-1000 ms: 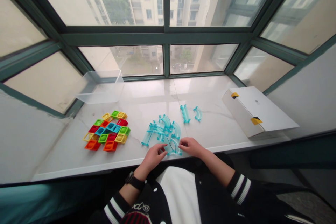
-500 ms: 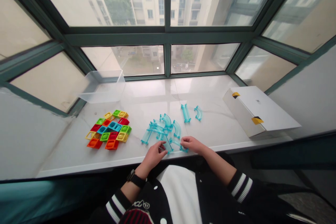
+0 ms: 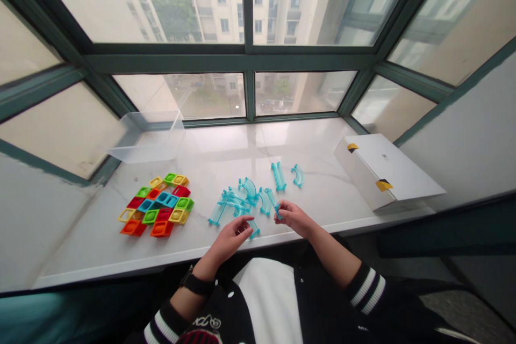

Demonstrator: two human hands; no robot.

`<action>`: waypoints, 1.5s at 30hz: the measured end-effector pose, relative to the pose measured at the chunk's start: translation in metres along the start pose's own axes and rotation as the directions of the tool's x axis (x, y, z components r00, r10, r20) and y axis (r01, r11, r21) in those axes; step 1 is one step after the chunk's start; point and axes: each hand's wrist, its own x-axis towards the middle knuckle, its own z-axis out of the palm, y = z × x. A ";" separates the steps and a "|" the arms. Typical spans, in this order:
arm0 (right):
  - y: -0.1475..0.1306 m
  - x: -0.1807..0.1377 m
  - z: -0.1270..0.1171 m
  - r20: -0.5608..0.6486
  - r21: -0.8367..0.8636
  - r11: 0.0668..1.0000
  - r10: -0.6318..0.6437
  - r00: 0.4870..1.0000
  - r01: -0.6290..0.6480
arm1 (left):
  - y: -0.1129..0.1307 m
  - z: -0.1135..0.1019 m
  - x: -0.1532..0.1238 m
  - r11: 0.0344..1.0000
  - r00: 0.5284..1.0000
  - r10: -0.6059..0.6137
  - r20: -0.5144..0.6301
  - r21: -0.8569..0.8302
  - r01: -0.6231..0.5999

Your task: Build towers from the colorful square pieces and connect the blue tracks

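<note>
Right hand has lifted a teal track piece, fingers apparently clamped on it.

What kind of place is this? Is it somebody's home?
Probably a room high up in an apartment building: a wide stone window ledge holds colourful toy tiles, dark green window frames surround it, and tall apartment blocks stand outside.

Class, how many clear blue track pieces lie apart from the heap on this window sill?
2: a straight track piece and, just right of it, a curved track piece, both beyond the tangled heap of track on the marble sill.
</note>
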 end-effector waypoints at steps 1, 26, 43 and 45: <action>0.002 0.000 0.000 0.002 -0.025 0.999 -0.029 1.000 0.029 | 0.006 0.001 0.000 1.000 1.000 0.009 0.005 -0.026 -0.009; -0.011 -0.006 0.002 -0.126 -0.667 0.646 -0.590 0.797 0.372 | 0.055 0.042 0.041 0.952 0.960 0.278 0.022 0.125 -0.278; -0.023 0.014 -0.096 -0.315 -0.844 0.521 -0.676 0.667 0.130 | 0.064 0.119 0.166 0.977 0.984 0.070 0.164 -0.211 -0.035; -0.021 0.024 -0.106 -0.320 -0.851 0.513 -0.675 0.664 0.112 | 0.067 0.127 0.175 0.969 0.986 -0.003 0.164 -0.243 0.043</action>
